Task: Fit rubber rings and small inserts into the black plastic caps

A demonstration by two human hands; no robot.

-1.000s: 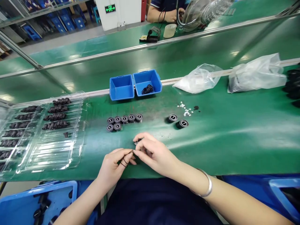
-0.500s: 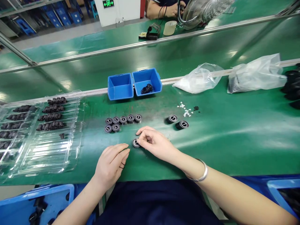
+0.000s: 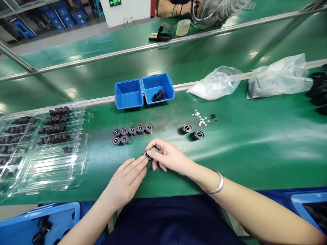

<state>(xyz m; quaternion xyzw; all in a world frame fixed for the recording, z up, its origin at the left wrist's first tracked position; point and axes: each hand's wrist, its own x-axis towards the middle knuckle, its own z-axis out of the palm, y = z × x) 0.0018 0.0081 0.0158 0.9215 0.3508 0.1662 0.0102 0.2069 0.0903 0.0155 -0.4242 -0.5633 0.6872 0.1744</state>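
A small round black part (image 3: 146, 155) with a pale slot in its top stands on the green table. My right hand (image 3: 167, 154) is closed on it, its index finger curled over the far side and its thumb at the top. With fingers stretched out side by side, my left hand (image 3: 129, 178) touches the part's near left side; its thumb is hidden. Beyond them, several similar black parts (image 3: 132, 131) stand in two rows. Two more black cylinders, one upright (image 3: 187, 128) and one tilted (image 3: 198, 135), are to the right.
Two blue bins (image 3: 129, 94) stand at the back; the right one holds black rings (image 3: 158, 96). White bits (image 3: 201, 119) and black bits (image 3: 213, 116) lie near plastic bags (image 3: 217, 83). Clear trays (image 3: 51, 166) with black parts lie left. Across the table, a person's arm (image 3: 170, 8) shows.
My left hand has moved right and forward, and its fingertips now meet the round part. My right hand's lower fingers have spread downward. The camera view has shifted slightly.
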